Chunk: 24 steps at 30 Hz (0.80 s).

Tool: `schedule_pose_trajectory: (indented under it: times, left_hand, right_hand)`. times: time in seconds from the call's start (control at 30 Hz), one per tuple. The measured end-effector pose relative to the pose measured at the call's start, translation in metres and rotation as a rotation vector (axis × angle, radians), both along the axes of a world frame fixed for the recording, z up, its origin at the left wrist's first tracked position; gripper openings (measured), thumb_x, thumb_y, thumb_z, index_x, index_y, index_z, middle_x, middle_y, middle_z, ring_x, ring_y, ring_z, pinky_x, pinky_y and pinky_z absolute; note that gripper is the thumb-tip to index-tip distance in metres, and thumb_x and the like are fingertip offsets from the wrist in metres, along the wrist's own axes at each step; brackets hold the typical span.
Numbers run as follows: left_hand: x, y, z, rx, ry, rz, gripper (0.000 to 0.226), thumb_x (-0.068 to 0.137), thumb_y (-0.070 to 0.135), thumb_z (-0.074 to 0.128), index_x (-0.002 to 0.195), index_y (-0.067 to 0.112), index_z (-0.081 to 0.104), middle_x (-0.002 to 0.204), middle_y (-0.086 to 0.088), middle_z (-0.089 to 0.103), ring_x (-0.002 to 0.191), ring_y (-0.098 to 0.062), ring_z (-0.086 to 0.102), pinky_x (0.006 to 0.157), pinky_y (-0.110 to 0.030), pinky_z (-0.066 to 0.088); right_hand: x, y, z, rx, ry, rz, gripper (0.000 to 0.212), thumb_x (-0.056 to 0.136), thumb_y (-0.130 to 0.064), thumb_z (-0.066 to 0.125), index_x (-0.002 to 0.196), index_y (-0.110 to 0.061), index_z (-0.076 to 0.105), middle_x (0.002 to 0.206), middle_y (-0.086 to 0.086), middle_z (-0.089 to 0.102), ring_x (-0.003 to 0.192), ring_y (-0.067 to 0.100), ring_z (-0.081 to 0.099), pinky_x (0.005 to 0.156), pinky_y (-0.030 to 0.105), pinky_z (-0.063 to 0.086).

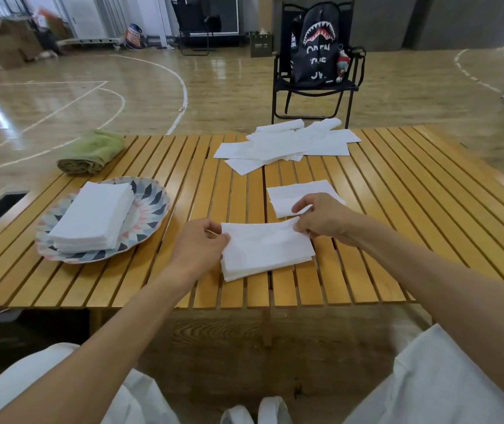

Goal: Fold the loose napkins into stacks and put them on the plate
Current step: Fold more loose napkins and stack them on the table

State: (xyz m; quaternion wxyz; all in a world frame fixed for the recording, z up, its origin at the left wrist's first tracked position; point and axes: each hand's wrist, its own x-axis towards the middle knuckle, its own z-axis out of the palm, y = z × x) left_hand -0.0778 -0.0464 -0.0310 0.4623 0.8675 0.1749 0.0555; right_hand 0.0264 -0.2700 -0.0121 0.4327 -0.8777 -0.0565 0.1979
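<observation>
Both ends of napkin stack (267,250) pinched: left hand (200,240); right hand (321,217)

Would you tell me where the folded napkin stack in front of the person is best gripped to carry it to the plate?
Probably by its two short ends, one hand from each side. The folded napkin stack lies flat and long across the slatted table, and left hand and right hand already pinch those ends.

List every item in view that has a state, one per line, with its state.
left hand: pinches near stack's left edge
right hand: pinches its right edge
near stack: folded, on table
plate: holds a folded stack
loose napkins: unfolded, scattered
green towel: rolled
backpack: upright on chair
</observation>
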Motion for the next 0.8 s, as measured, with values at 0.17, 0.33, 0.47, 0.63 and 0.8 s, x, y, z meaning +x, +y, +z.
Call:
schedule_pose_trajectory:
  times: [0.17,0.33,0.47,0.63,0.8]
  left_hand:
    - [-0.002,0.001,-0.002,0.227,0.084,-0.048,0.036,0.092,0.027,0.065,0.125,0.022,0.050,0.098,0.004,0.061,0.084,-0.007,0.059,0.065,-0.025,0.052]
    - [0.002,-0.005,0.002,0.597,0.032,-0.242,0.057,0.082,0.045,0.073,0.129,0.026,0.047,0.134,0.003,0.044,0.120,-0.017,0.047,0.103,-0.038,0.043]
    - [0.011,-0.014,0.000,0.661,0.114,-0.553,0.083,0.068,0.064,0.076,0.135,0.029,0.041,0.142,0.007,0.040,0.127,-0.016,0.040,0.108,-0.040,0.035]
    - [0.020,-0.014,-0.012,0.661,0.108,-0.585,0.097,0.069,0.066,0.074,0.147,0.030,0.029,0.145,0.005,0.042,0.130,-0.020,0.041,0.110,-0.045,0.036]
    - [0.025,-0.011,-0.012,0.599,0.119,-0.608,0.101,0.068,0.070,0.072,0.150,0.031,0.026,0.149,0.004,0.038,0.135,-0.019,0.037,0.112,-0.045,0.033]
  right_hand:
    - [0.003,0.006,-0.013,-0.182,-0.161,0.046,0.036,0.085,-0.021,0.074,0.117,-0.023,0.057,0.122,0.004,0.056,0.105,0.020,0.058,0.080,0.030,0.049]
    - [-0.002,0.006,-0.006,-0.349,-0.355,0.324,0.061,0.079,-0.041,0.080,0.131,-0.030,0.051,0.142,-0.004,0.043,0.128,0.018,0.044,0.104,0.039,0.042]
    - [-0.010,0.014,-0.003,-0.469,-0.192,0.590,0.106,0.066,-0.049,0.087,0.151,-0.037,0.025,0.158,-0.010,0.027,0.142,0.018,0.030,0.115,0.045,0.030]
    - [-0.010,0.019,-0.009,-0.568,-0.286,0.602,0.108,0.067,-0.048,0.085,0.153,-0.035,0.021,0.143,-0.001,0.037,0.127,0.021,0.038,0.106,0.044,0.041]
    - [-0.007,0.012,-0.006,-0.392,-0.194,0.525,0.094,0.074,-0.059,0.079,0.150,-0.033,0.031,0.143,-0.002,0.041,0.125,0.014,0.041,0.103,0.037,0.041]
